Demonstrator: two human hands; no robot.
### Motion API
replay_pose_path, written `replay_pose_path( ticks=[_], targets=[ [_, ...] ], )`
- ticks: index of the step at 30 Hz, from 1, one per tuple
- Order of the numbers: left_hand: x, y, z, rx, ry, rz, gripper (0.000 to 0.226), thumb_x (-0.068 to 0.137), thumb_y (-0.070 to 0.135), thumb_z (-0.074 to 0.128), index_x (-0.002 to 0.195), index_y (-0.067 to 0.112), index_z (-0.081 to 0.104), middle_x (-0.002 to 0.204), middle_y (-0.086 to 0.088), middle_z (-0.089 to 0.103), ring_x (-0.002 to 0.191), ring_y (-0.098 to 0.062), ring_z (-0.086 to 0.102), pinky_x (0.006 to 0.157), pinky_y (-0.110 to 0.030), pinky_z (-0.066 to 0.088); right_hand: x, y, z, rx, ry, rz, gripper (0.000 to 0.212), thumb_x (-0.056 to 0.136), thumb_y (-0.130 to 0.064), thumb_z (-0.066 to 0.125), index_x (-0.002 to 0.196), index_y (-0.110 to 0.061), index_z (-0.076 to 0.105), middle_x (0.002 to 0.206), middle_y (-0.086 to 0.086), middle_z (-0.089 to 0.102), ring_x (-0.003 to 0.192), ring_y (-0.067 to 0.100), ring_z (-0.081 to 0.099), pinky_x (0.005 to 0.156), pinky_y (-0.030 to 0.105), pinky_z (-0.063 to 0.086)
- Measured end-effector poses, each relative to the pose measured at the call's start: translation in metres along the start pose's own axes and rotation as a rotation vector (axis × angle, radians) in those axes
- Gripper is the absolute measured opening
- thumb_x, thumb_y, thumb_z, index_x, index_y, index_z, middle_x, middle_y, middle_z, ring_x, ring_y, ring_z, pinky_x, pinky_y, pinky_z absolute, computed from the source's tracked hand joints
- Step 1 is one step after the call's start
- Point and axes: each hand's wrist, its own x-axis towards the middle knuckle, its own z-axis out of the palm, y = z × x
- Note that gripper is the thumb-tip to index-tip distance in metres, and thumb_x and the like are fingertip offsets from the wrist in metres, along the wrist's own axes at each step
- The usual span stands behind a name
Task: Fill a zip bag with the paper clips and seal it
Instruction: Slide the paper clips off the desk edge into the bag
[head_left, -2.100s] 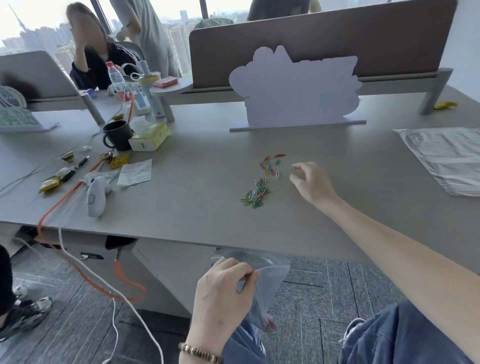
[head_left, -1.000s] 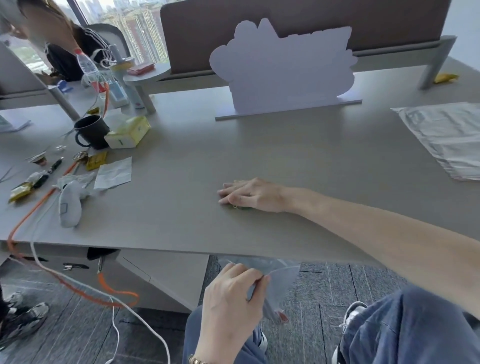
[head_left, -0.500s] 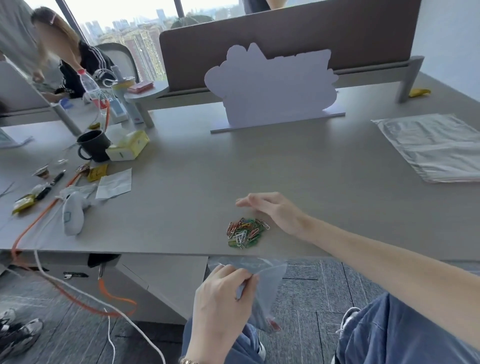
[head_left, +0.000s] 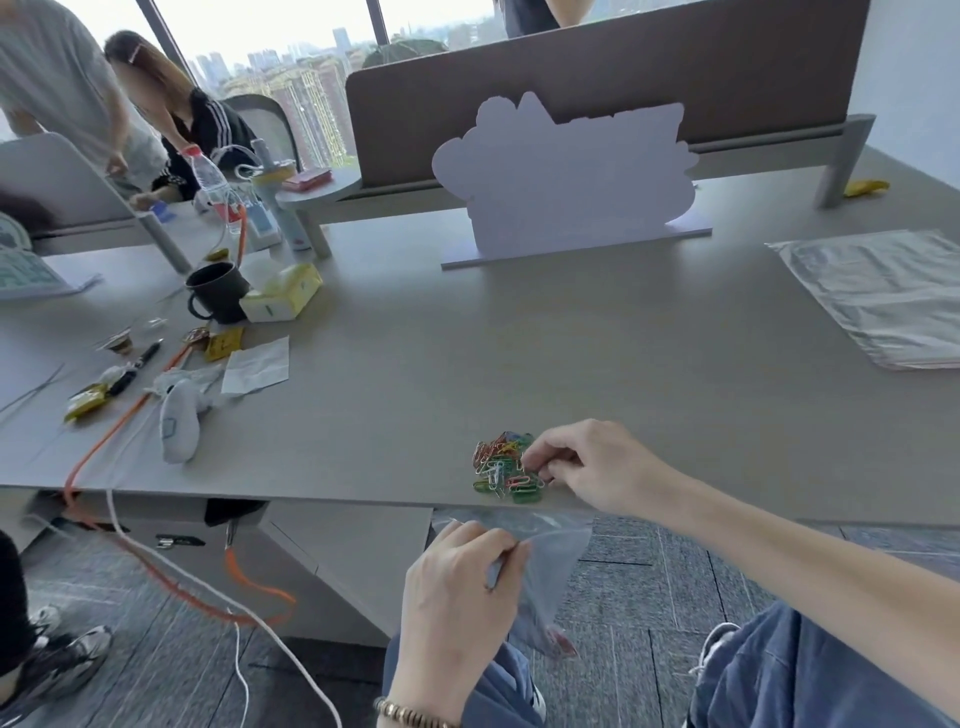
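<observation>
A small heap of coloured paper clips lies on the grey desk, close to its front edge. My right hand rests on the desk just right of the heap, its fingertips curled onto the clips on that side. Below the desk edge, over my lap, my left hand pinches the rim of a clear zip bag. The bag hangs open-mouthed under the heap, and a few clips show at its bottom corner.
A flat stack of clear bags lies at the right. A white cut-out sign stands at the back. Mug, tissue box, white device, pen and orange cable crowd the left. People sit beyond at the left.
My right hand swept the scattered clips from mid-desk toward the front edge into one heap, lifted off, and now has its fingertips on the heap. The left hand kept the bag below the edge.
</observation>
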Motion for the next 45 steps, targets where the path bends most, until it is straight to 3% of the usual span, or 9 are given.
replay_pose_path(
  ticks=[6,12,16,20,28,33,36,40,45],
  targets=[
    [0.001,-0.003,0.001,-0.011,-0.002,-0.005,0.016,0.085,0.038,0.069,0.072,0.028,0.068,0.068,0.015,0.06,0.066,-0.004,0.053,0.053,-0.027,0.049,-0.016,-0.014,0.005,0.351,-0.173,0.025,0.017,0.098,0.005,0.048,0.099,-0.009,0.057,0.1,0.009,0.077,0.092,0.021,0.074,0.085,0.031,0.06],
    [0.001,-0.005,-0.001,-0.013,0.022,0.002,0.021,0.085,0.041,0.067,0.069,0.028,0.068,0.068,0.017,0.061,0.066,-0.002,0.054,0.055,-0.024,0.049,0.013,0.002,-0.015,0.198,0.105,0.105,0.02,0.098,0.001,0.049,0.1,-0.014,0.062,0.099,0.003,0.074,0.094,0.017,0.071,0.091,0.04,0.058],
    [0.001,-0.007,-0.002,-0.031,0.024,-0.001,0.028,0.087,0.048,0.057,0.07,0.029,0.068,0.068,0.017,0.061,0.067,-0.002,0.055,0.055,-0.024,0.05,0.026,0.001,-0.013,0.122,-0.013,0.088,0.033,0.097,0.006,0.042,0.111,-0.016,0.063,0.115,0.004,0.071,0.104,0.015,0.067,0.096,0.031,0.054],
    [0.001,-0.009,-0.003,-0.027,0.036,0.004,0.025,0.086,0.046,0.06,0.07,0.029,0.068,0.068,0.018,0.06,0.067,-0.001,0.054,0.055,-0.022,0.049,0.012,-0.006,-0.003,0.182,-0.105,0.058,0.038,0.097,0.011,0.041,0.115,-0.011,0.065,0.118,0.003,0.071,0.105,0.01,0.068,0.083,0.013,0.054],
    [0.003,-0.011,-0.007,0.009,0.054,0.008,0.021,0.084,0.042,0.066,0.068,0.028,0.068,0.065,0.017,0.059,0.064,-0.001,0.052,0.053,-0.02,0.046,-0.007,-0.013,0.001,0.469,-0.311,0.086,0.034,0.096,0.014,0.042,0.108,-0.002,0.069,0.108,0.01,0.076,0.102,0.021,0.072,0.09,0.028,0.058],
    [0.002,-0.012,-0.008,0.012,0.042,-0.009,0.017,0.08,0.036,0.076,0.067,0.029,0.067,0.064,0.018,0.058,0.064,-0.001,0.052,0.052,-0.018,0.045,0.027,0.001,-0.012,0.476,-0.017,0.166,0.034,0.095,0.014,0.041,0.102,-0.005,0.069,0.104,0.012,0.076,0.104,0.029,0.071,0.091,0.036,0.059],
    [0.002,-0.011,-0.009,0.007,0.043,-0.012,0.016,0.08,0.036,0.077,0.068,0.03,0.068,0.063,0.019,0.056,0.063,-0.001,0.05,0.052,-0.015,0.043,0.046,0.002,-0.007,0.375,-0.012,0.165,0.042,0.093,0.013,0.038,0.101,-0.016,0.067,0.107,0.005,0.072,0.105,0.023,0.069,0.095,0.036,0.057],
    [0.001,-0.013,-0.01,0.019,0.034,-0.027,0.018,0.081,0.038,0.075,0.068,0.03,0.066,0.063,0.018,0.056,0.066,-0.001,0.048,0.055,-0.006,0.031,0.049,-0.003,0.002,0.379,-0.126,0.137,0.046,0.089,0.02,0.035,0.116,-0.003,0.065,0.109,0.004,0.068,0.089,0.007,0.063,0.085,0.025,0.053],
    [0.0,-0.013,-0.01,0.019,0.033,-0.032,0.02,0.083,0.043,0.07,0.068,0.03,0.066,0.065,0.018,0.058,0.066,-0.001,0.051,0.056,-0.007,0.034,0.026,-0.008,0.005,0.393,-0.229,0.098,0.051,0.087,0.019,0.038,0.106,-0.015,0.071,0.107,-0.004,0.073,0.096,0.007,0.067,0.096,0.029,0.056]
  ],
)
